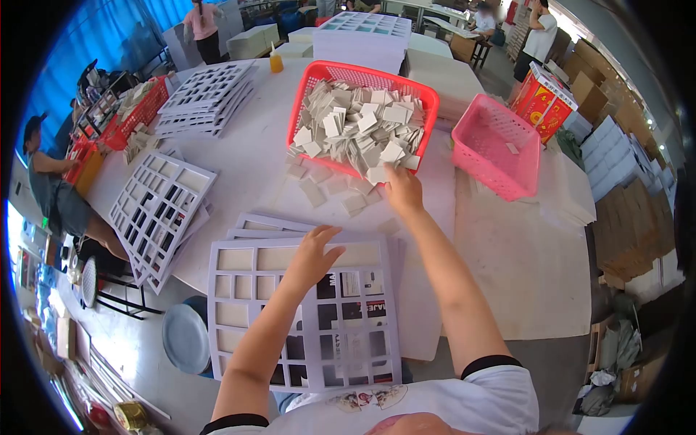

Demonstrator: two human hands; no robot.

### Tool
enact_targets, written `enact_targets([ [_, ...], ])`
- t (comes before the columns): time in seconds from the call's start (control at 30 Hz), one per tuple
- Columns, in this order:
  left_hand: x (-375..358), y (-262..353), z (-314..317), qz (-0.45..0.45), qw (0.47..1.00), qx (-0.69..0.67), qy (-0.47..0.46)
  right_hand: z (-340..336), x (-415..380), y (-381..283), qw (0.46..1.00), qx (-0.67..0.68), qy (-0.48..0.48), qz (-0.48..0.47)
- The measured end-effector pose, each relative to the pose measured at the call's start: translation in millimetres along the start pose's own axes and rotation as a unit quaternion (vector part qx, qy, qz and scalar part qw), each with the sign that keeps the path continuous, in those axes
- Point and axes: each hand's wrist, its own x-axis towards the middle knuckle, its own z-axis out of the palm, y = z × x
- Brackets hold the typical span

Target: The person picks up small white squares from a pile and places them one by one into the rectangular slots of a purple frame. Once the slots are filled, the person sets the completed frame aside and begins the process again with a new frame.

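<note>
A white grid frame point(312, 319) with many rectangular openings lies in front of me; grey board fills some openings and dark printed material shows through others. Over its upper part is my left hand point(315, 257), open, thumb and fingers apart, with nothing in it. My right hand point(404, 192) reaches to the near rim of a red plastic basket point(435, 109) heaped with small grey cardboard pieces point(355, 119). Its fingers are closed on a cardboard piece point(378, 174) at the rim. Several loose pieces point(312, 193) are scattered on the table just below the basket.
A pink basket point(500, 145) with a small piece inside stands at right, beside a red box point(544, 101). More grid frames are stacked at left point(163, 214) and far left point(203, 98). A yellow glue bottle point(275, 59) stands behind. Other people are around the room.
</note>
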Motion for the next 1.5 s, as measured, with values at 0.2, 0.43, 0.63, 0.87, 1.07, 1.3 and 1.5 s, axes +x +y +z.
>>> enact_targets([
  [0.2,5.3,-25.3,15.1,-0.007,0.998,-0.031,0.045,-38.1,-5.4,-37.9,0.965,0.257,-0.03,0.043],
  [0.43,14.9,-26.3,22.1,-0.106,0.953,-0.268,0.097,-60.4,-41.2,-98.6,0.683,0.643,-0.248,0.241],
  [0.63,-25.1,-34.0,0.7,-0.124,0.943,-0.307,0.041,-75.3,-81.0,-114.4,0.854,0.477,-0.17,0.122],
  [0.87,-74.0,-6.1,-11.3,-0.172,0.979,-0.067,0.084,-97.1,-128.2,-99.5,0.729,0.595,-0.18,0.286],
  [1.07,-95.1,-2.6,3.8,-0.02,0.983,0.127,0.133,-71.6,-149.5,-84.8,0.904,0.375,-0.005,0.207],
  [1.3,-99.3,-1.1,13.9,-0.012,0.982,0.141,0.125,-80.1,-177.5,26.6,0.945,-0.078,0.02,0.317],
  [1.5,-92.0,20.3,2.4,-0.097,0.976,0.026,0.196,-81.2,-200.3,47.9,0.917,0.039,0.008,0.398],
])
